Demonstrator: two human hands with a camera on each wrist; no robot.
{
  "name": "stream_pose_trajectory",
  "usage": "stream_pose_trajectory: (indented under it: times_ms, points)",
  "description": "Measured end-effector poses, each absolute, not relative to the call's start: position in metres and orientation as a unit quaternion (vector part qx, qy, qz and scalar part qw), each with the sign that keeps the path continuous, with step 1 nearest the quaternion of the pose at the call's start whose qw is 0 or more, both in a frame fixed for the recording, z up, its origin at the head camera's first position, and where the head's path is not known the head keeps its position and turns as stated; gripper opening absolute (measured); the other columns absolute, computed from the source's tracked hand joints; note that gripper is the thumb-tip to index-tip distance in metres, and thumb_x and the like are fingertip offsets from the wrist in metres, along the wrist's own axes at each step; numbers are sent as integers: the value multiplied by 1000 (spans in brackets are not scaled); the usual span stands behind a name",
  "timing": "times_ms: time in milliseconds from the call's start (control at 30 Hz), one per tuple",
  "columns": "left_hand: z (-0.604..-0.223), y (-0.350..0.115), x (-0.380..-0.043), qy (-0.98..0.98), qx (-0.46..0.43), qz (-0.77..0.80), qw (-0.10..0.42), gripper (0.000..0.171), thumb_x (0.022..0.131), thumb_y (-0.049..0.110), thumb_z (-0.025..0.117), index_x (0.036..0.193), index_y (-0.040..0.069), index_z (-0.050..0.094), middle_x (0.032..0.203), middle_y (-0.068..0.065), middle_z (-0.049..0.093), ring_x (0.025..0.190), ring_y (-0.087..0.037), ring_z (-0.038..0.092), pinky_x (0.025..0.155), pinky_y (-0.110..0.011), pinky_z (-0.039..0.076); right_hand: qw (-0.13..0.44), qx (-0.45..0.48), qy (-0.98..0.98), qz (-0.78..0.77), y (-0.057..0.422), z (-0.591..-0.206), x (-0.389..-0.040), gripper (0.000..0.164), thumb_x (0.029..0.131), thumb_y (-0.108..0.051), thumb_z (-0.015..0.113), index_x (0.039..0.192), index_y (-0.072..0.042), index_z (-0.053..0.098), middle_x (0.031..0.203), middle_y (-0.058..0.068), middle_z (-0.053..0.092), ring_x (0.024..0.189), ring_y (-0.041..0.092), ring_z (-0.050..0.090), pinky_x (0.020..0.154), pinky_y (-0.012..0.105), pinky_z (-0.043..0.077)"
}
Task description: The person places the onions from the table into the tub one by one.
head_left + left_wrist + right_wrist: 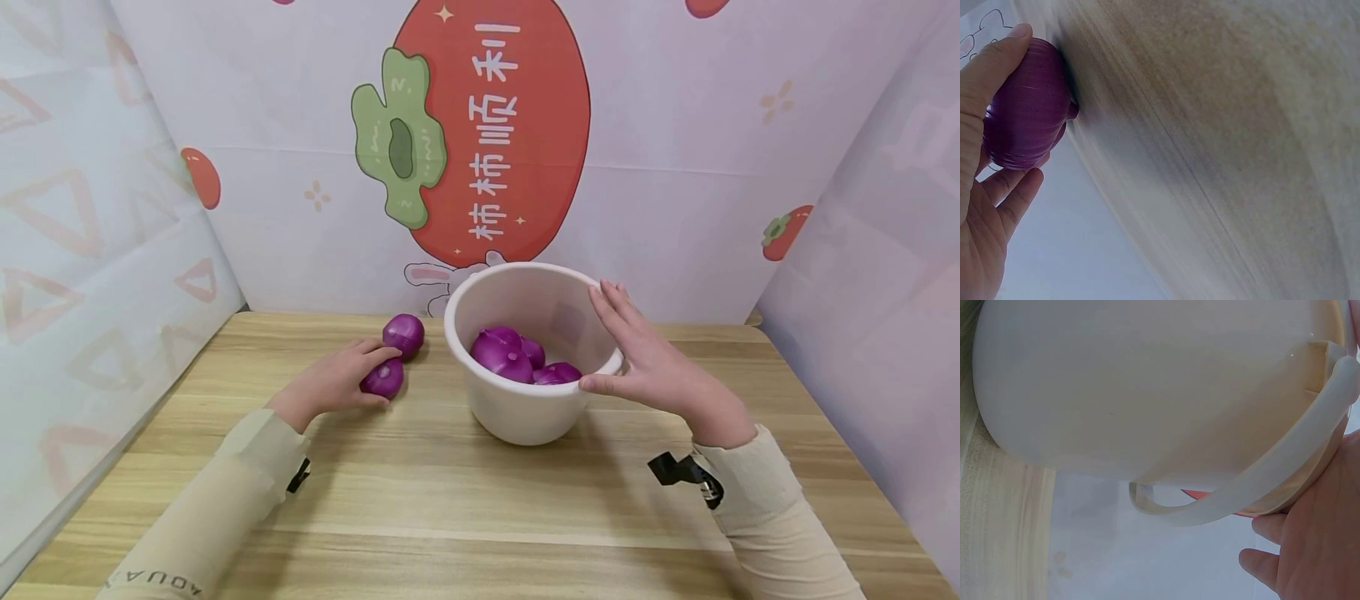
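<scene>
My left hand (335,379) holds a purple onion (383,378) on the table, thumb on the near side and fingers over its far side. The left wrist view shows this onion (1030,106) between the thumb and the fingers. Just behind it, a second purple onion (404,335) sits on the tabletop. A white bucket (525,412) stands upright to the right, with several purple onions (504,354) in its bottom. Against the bucket's right rim rests my right hand (660,367), its fingers fairly straight and spread from the thumb.
The wooden table (450,517) runs back to a printed cloth wall (652,217). Cloth also hangs along the left and right sides. The bucket's curved handle (1260,481) hangs down its outside, below the right hand.
</scene>
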State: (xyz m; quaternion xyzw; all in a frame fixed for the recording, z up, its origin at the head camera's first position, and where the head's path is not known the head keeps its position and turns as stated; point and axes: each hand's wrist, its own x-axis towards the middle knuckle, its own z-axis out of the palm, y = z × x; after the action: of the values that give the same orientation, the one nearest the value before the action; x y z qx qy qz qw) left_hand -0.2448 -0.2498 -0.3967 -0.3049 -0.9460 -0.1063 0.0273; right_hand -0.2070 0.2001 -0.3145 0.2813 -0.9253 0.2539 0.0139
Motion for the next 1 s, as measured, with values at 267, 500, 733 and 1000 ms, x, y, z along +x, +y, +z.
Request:
stream_pose_trajectory:
  times_ms: [267, 500, 733, 1000]
  points:
    - [-397, -253, -243, -945, -301, -122, 26, 73, 76, 33, 86, 138, 8, 56, 133, -18, 57, 120, -37, 57, 98, -55, 52, 10, 280, -925, 258, 200, -314, -205, 113, 82, -49, 77, 161, -22, 1, 169, 3, -9, 155, 35, -10, 113, 75, 18]
    - [-394, -255, -242, -948, -295, -119, 19, 74, 77, 33, 86, 139, 9, 55, 132, -17, 57, 119, -36, 57, 98, -54, 52, 9, 280, -925, 256, 199, -314, -205, 113, 82, -49, 77, 161, -21, 1, 169, 4, -9, 155, 34, -11, 113, 75, 18]
    - [-391, -258, -243, -946, -301, -118, 21, 74, 77, 33, 86, 139, 7, 55, 130, -18, 58, 118, -35, 57, 97, -53, 53, 8, 278, -927, 253, 199, -313, -205, 113, 82, -50, 76, 161, -22, 0, 169, 3, -9, 155, 35, -11, 112, 75, 18]
    - [-383, -261, -243, -940, -317, -117, 43, 72, 75, 29, 87, 136, 6, 57, 124, -15, 60, 113, -33, 59, 93, -50, 55, 7, 278, -927, 251, 200, -312, -206, 113, 82, -50, 76, 161, -20, 0, 169, 4, -9, 155, 33, -11, 113, 74, 18]
